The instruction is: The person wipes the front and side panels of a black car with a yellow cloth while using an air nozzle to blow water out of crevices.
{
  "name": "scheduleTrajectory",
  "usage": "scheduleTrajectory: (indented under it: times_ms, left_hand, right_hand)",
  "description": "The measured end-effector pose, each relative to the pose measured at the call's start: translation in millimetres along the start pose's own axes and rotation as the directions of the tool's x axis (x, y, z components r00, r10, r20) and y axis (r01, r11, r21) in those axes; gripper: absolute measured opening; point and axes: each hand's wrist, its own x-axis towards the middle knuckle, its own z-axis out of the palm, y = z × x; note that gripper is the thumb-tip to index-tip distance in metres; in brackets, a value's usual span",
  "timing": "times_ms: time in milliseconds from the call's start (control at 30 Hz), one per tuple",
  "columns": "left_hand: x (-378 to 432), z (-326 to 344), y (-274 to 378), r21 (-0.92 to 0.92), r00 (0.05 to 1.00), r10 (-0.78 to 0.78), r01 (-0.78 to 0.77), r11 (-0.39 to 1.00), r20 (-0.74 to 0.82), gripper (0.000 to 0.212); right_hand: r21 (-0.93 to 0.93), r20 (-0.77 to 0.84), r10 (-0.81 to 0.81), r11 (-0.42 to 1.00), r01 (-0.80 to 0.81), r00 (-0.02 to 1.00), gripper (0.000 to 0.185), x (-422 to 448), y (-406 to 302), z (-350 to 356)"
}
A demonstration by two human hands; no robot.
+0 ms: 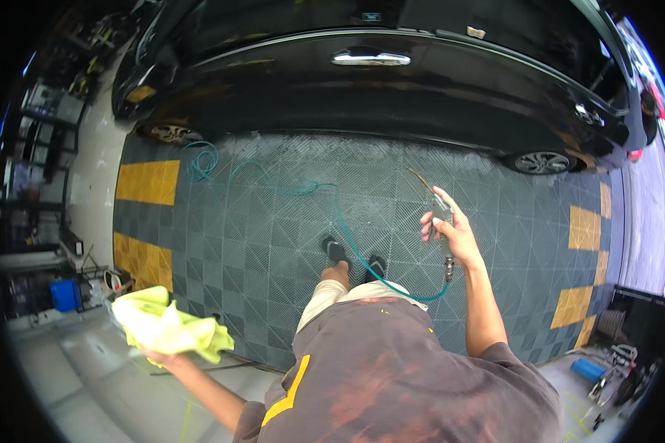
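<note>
A bright yellow-green cloth (169,324) hangs bunched from my left hand (160,357), out to the left of my body; the cloth covers most of the fingers. In my right hand (459,235) is an air blow gun (442,210), its thin brass-coloured nozzle (419,180) pointing up and left toward the car. A teal air hose (360,255) joins the gun's lower end at a metal coupling (449,270), loops past my waist and runs over the floor. Before me stands a black car (332,94), side on, with a chrome door handle (371,58). Both hands are apart from it.
The hose lies in a coil (202,163) by one car wheel (169,133); another wheel (543,163) is at right. Grey floor tiles (277,232) have yellow patches (147,183). A blue container (65,295) stands far left. A blue cylinder (588,370) lies among equipment at lower right.
</note>
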Motion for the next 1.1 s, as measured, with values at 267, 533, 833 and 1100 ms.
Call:
scheduleTrajectory:
  times_ms: [267, 533, 833, 1100]
  left_hand:
    - [-65, -90, 13, 0.044, 0.977, 0.022, -0.013, 0.999, -0.211, 0.045]
    - [-5, -151, -48, 0.001, 0.935, -0.209, 0.218, 0.976, -0.286, 0.045]
    - [143, -199, -30, 0.02, 0.914, -0.344, 0.356, 0.934, -0.217, 0.044]
    - [249, -223, -22, 0.012, 0.911, -0.379, 0.386, 0.923, -0.163, 0.044]
  right_hand:
    - [-0.127, 0.237, 0.044, 0.992, -0.014, 0.97, 0.071, 65, -13, 112]
    - [-0.334, 0.381, 0.015, 0.935, 0.123, 0.925, 0.07, 108, -6, 255]
    - [-0.601, 0.241, -0.173, 0.746, 0.287, 0.955, 0.06, 137, -23, 418]
    - [-0.354, 0.203, -0.239, 0.886, 0.298, 0.95, 0.063, 208, -33, 504]
